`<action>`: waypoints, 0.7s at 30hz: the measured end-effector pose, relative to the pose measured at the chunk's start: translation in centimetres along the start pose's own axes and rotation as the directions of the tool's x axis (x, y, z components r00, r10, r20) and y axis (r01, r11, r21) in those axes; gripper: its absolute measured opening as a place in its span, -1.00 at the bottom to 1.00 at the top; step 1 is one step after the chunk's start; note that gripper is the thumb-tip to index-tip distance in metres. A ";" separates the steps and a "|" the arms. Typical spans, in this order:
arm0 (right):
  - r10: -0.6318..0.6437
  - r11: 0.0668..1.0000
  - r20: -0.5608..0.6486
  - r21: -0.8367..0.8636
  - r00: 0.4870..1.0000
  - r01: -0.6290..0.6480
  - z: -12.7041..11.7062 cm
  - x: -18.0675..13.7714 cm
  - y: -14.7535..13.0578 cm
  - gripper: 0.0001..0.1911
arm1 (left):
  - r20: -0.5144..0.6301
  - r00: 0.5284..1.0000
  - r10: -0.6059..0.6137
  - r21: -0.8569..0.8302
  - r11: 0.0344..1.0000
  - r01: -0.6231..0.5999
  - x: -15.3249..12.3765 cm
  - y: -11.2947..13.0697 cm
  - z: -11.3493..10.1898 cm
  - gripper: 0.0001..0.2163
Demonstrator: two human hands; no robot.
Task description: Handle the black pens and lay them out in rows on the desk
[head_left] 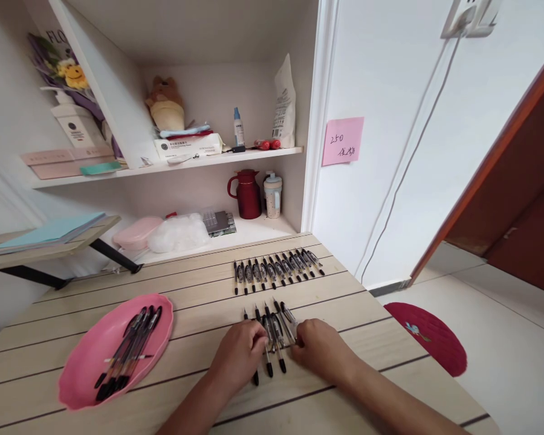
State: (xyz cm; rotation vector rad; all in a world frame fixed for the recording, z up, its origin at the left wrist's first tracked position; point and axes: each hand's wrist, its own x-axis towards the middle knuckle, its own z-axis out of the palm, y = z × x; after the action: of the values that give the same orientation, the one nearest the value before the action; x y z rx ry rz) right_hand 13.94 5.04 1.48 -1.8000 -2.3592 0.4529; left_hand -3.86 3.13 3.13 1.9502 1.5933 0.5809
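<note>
A loose group of black-and-clear pens (276, 329) lies side by side on the table between my hands, dark ends toward me. My left hand (240, 351) is closed, thumb and forefinger pinched at a pen on the group's left side, and it covers part of the pens there. On the other side, my right hand (316, 350) has its fingers curled at the rightmost pen (289, 312), whose lower part is hidden by the fingers. Farther back, a tidy row of similar pens (274, 270) lies nearly parallel.
A pink scalloped tray (79, 356) at the left holds several more pens (129, 350). Behind the wooden table (194, 296) stand shelves with a red jug (248, 194), a cup (272, 196) and a plastic bag (179, 232). A red stool (430, 338) is beyond the right edge.
</note>
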 end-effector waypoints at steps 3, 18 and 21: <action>-0.032 0.980 -0.001 0.199 0.999 0.031 -0.6 -0.2 -0.3 -0.83 | 0.055 0.980 -0.192 -0.359 0.912 0.199 0.6 0.4 0.7 -0.75; -0.134 0.972 0.015 0.195 0.991 0.129 -0.9 0.7 1.9 -0.90 | 0.178 0.953 -0.245 -0.925 0.288 0.247 0.9 -1.0 -0.1 -0.73; -0.128 0.972 -0.022 0.199 0.992 0.129 -0.3 0.3 1.6 -0.89 | 0.179 0.966 -0.187 -0.831 0.497 0.250 0.6 -1.4 0.3 -0.69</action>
State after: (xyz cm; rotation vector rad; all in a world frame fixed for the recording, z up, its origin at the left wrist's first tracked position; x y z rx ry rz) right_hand 15.42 5.71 1.27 -1.5487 -2.3127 0.6369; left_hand -4.58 3.88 1.92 0.9735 1.1200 0.9506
